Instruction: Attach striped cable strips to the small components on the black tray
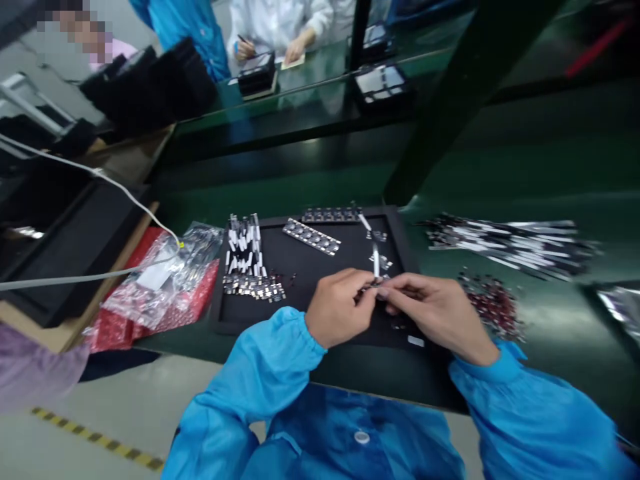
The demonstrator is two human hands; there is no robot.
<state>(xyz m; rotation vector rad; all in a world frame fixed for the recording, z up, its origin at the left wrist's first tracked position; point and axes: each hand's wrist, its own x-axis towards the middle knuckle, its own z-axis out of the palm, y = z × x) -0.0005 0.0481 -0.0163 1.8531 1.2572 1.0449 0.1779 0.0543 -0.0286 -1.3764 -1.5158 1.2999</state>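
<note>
Over the right part of a black tray (310, 320), my left hand (343, 307) and my right hand (437, 312) meet with fingertips pinched together. A thin black-and-white strip (376, 257), much like a flex cable, rises from between them, its lower end in my left fingers. Whatever small part my right fingertips pinch at that end is hidden. Behind my hands lie a metallic panel of small square parts (313, 237) and a second panel (331, 215) along the tray's far edge. Short white-and-black strips (244, 243) and small silvery parts (255, 287) fill the tray's left side.
Right of the tray lie a bundle of long strips (515, 243) and a pile of small dark-red parts (495, 307). Red bubble wrap and clear bags (160, 280) sit at left, under white cables (130, 193). Across the bench, a person's hands (295, 50) work near black trays.
</note>
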